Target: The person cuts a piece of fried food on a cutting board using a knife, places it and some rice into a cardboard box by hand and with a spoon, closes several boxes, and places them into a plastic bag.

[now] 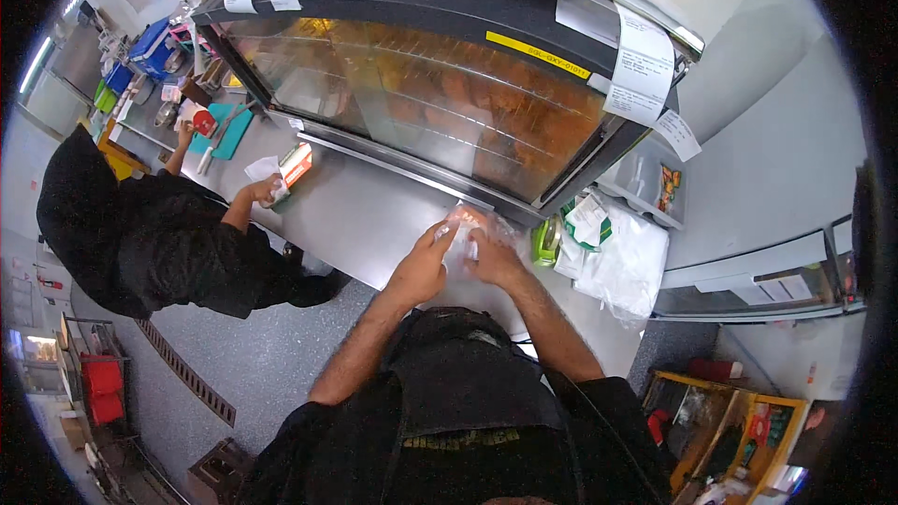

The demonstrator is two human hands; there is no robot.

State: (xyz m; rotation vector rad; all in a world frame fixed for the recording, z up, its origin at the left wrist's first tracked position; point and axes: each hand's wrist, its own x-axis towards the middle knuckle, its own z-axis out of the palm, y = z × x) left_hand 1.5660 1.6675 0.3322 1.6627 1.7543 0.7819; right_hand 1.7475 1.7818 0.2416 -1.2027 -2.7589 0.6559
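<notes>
Both of my hands are over the stainless steel counter (351,189), close to the base of a glass-fronted display cabinet (421,105). Between them is a clear plastic bag (501,228) around an item with orange-red print (468,214); blur hides what it is. My left hand (421,266) grips the bag's left side, forefinger stretched along it. On the other side, my right hand (497,258) pinches the plastic with bent fingers. A bright green object (546,242), possibly a tape dispenser, stands right of my right hand. White plastic bags (624,266) lie in a stack beyond it.
To the left, a co-worker in black (175,245) holds a printed carton (295,165) at the same counter. Past that are a teal cutting board (231,128) and a knife (205,160). Paper slips (640,66) hang from the cabinet's right end. A clear bin (649,182) stands behind the bags.
</notes>
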